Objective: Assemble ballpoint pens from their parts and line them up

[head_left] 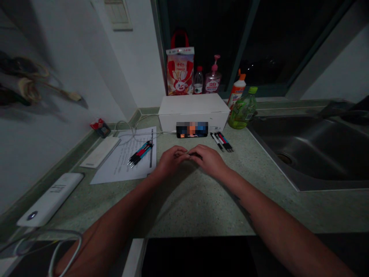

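Both hands meet above the middle of the counter (196, 207), fingertips nearly touching. My left hand (170, 161) has its fingers curled in a pinch. Opposite it, my right hand (210, 158) is likewise closed, thumb and fingers together. Something small and dark shows between them, mostly hidden by the fingers; I cannot tell what it is. To the left, a bundle of pens (140, 154) in several colours lies on a printed paper sheet (123, 175). More pens (224, 141) lie side by side right of a phone (191, 130), which leans against a white box (194, 105).
A steel sink (317, 146) takes up the right side. Bottles, among them a green one (243, 111) and a pink pump bottle (212, 79), stand behind with a red bag (180, 73). At left are a white power bank (52, 200), a flat white box (100, 152) and cables.
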{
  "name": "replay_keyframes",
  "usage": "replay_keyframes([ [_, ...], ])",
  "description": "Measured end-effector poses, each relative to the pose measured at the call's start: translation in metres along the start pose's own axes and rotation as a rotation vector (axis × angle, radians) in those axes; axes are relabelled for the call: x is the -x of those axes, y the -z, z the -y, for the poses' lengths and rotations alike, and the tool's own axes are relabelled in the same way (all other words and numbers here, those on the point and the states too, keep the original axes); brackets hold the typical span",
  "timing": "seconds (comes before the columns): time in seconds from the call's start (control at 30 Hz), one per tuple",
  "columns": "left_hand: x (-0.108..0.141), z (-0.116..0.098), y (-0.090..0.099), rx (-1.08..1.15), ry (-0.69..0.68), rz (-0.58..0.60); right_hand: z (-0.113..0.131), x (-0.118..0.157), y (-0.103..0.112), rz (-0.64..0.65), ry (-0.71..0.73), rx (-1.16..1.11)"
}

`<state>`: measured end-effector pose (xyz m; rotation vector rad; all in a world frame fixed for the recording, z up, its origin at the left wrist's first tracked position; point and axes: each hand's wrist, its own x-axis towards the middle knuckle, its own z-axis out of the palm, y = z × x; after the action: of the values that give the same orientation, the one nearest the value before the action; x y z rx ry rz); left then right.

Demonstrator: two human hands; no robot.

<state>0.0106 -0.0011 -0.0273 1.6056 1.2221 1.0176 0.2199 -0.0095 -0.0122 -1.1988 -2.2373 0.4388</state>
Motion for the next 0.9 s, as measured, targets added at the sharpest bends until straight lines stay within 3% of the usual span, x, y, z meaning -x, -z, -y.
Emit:
replay_keyframes([
  [0.13, 0.002, -0.011, 0.007, -0.123, -0.018, -0.069, -0.007, -0.001, 0.004, -0.072, -0.072, -0.035],
  [0.43, 0.005, -0.017, 0.005, -0.182, -0.024, -0.08, -0.008, -0.001, -0.005, -0.181, -0.137, -0.161],
  [0.57, 0.005, -0.016, 0.006, -0.177, -0.032, -0.081, -0.009, -0.001, -0.007, -0.075, -0.235, -0.289],
  [0.7, 0.004, -0.013, 0.005, -0.191, -0.019, -0.082, -0.011, -0.002, -0.01, -0.133, -0.204, -0.418],
  [0.83, 0.003, -0.01, 0.004, -0.212, -0.04, -0.07, -0.012, -0.002, -0.015, -0.053, -0.242, -0.536],
  [0.9, 0.004, -0.008, 0.004, -0.221, -0.055, -0.057, -0.013, -0.002, -0.017, -0.08, -0.227, -0.544],
])
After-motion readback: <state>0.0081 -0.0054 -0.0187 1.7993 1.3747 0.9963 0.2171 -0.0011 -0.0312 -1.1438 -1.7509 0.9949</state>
